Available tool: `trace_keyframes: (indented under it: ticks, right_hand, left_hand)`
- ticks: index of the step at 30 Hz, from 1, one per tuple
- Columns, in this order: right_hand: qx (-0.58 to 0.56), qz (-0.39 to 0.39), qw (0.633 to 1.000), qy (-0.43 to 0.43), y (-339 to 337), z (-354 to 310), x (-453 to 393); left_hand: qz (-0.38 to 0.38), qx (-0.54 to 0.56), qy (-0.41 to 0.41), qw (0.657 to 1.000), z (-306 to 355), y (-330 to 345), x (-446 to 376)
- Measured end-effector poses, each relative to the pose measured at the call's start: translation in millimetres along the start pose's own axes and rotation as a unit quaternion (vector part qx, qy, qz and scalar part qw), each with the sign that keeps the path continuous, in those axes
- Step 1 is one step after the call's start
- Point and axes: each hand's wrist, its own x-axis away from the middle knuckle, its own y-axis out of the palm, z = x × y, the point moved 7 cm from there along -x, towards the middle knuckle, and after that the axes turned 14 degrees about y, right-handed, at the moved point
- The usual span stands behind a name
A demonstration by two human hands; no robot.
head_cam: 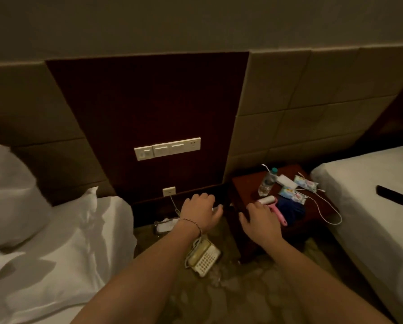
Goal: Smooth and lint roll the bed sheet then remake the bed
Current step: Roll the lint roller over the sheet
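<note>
Pink-handled lint roller with a white sticky drum (273,208) lies on the dark red wooden nightstand (243,183), just beyond the right hand (260,222), which hovers with relaxed fingers, holding nothing. The left hand (199,212), loosely curled and holding nothing, reaches beside the nightstand. Fetching the roller looks like the current step; next, grip its handle and carry it to the rumpled white bed sheet (62,235) at left.

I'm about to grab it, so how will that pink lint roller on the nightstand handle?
The lint roller looks like light, stiff plastic. Its round head may roll if nudged, and its paper probably clings. The right hand is beside its handle.
</note>
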Motion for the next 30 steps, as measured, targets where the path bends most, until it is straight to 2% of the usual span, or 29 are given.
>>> trace_keyframes:
  ticks: [12, 19, 26, 30]
  right_hand:
    - [0.023, -0.056, 0.978, 0.202, 61, 155, -147]
    - [0.015, -0.081, 0.965, 0.248, 115, 233, -218]
    - [-0.022, -0.160, 0.957, 0.241, 216, 294, -295]
    - [-0.031, -0.209, 0.950, 0.228, 270, 312, -317]
  left_hand:
    - [-0.098, 0.008, 0.062, 0.993, 15, 102, -204]
    - [-0.151, 0.019, 0.069, 0.986, 34, 184, -304]
    - [-0.202, 0.044, -0.018, 0.978, 36, 312, -358]
    - [-0.220, 0.129, -0.121, 0.959, 34, 383, -361]
